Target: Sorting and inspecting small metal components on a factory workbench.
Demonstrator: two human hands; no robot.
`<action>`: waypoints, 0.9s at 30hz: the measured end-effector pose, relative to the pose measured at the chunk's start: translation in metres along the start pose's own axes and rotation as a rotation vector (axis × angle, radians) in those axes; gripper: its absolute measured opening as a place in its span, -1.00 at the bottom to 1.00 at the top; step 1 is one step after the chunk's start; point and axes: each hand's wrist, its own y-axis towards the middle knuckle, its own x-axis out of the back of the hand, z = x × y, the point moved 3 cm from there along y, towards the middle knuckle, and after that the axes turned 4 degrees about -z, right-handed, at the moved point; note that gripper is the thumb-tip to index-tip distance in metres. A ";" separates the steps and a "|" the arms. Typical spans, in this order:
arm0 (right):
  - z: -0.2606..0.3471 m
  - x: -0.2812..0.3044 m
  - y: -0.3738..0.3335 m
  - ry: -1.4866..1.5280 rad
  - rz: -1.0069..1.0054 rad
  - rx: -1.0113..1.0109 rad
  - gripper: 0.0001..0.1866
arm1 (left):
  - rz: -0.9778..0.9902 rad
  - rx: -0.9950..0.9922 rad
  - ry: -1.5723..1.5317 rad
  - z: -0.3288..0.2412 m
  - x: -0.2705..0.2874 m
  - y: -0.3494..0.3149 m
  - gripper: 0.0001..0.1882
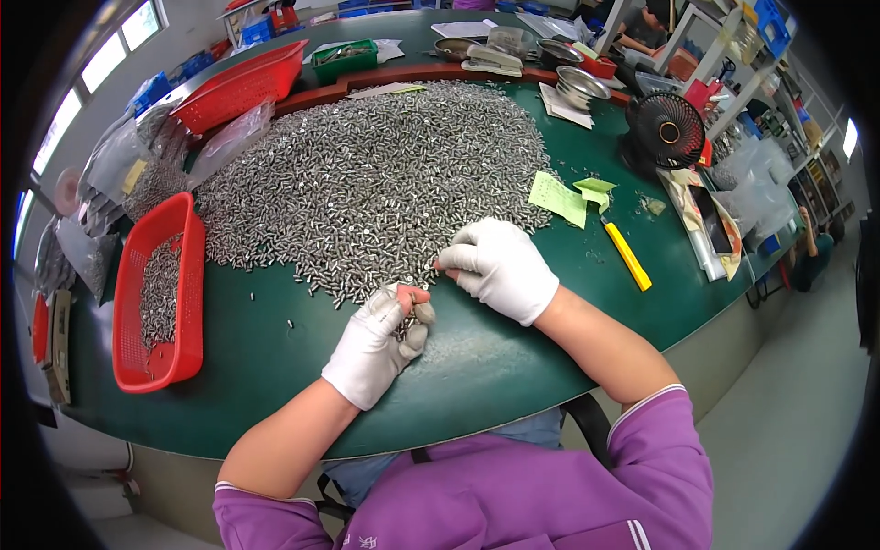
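A broad heap of small silvery metal pins covers the middle of the green table; their exact kind is too small to tell. My left hand, in a white glove with bare fingertips, curls around several of these pins at the heap's near edge. Just right of it, my right hand, gloved alike, has its fingers bent together in a pinch over the pins. Whatever lies between those fingertips is hidden. A few loose pins lie on the table left of my left hand.
On the left stands a red basket with pins inside. A yellow cutter knife, green paper slips and a black fan sit to the right. Behind the heap are a larger red basket, a green tray and metal bowls.
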 end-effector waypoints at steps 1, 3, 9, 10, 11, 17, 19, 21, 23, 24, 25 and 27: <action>-0.002 -0.001 -0.001 -0.003 0.029 0.005 -0.84 | -0.035 -0.003 -0.016 -0.001 -0.002 -0.001 -0.77; -0.002 -0.003 -0.001 -0.047 0.070 0.005 -0.85 | -0.008 -0.007 -0.019 -0.001 0.000 0.000 -0.76; 0.005 -0.004 0.003 -0.152 0.198 -0.009 -0.88 | 0.015 -0.021 -0.018 0.003 0.006 0.002 -0.73; 0.004 -0.006 0.002 -0.179 0.264 -0.059 -0.86 | 0.010 -0.024 0.001 0.003 0.006 0.002 -0.74; 0.005 -0.006 0.001 -0.179 0.263 -0.059 -0.86 | 0.011 -0.025 0.002 0.002 0.006 0.003 -0.74; 0.022 0.005 0.002 0.258 0.063 -0.001 -0.79 | 0.138 0.049 0.143 0.000 0.000 0.004 -0.75; 0.024 0.003 0.002 0.302 0.061 0.019 -0.78 | 0.110 0.058 0.169 -0.001 -0.002 0.002 -0.76; 0.021 0.000 0.001 0.345 0.058 0.014 -0.80 | 0.087 0.069 0.196 0.000 -0.001 0.001 -0.77; 0.018 0.000 0.001 0.341 0.030 0.002 -0.83 | 0.091 0.052 0.194 0.000 0.000 0.002 -0.75; 0.017 0.000 0.001 0.298 0.005 -0.006 -0.84 | 0.091 0.055 0.196 0.000 0.000 0.003 -0.75; 0.013 -0.001 0.002 0.250 -0.009 -0.025 -0.85 | 0.058 0.043 0.146 0.000 0.001 0.002 -0.77; 0.008 -0.002 0.000 0.100 0.026 -0.056 -0.85 | 0.053 0.027 0.089 0.000 0.004 0.003 -0.73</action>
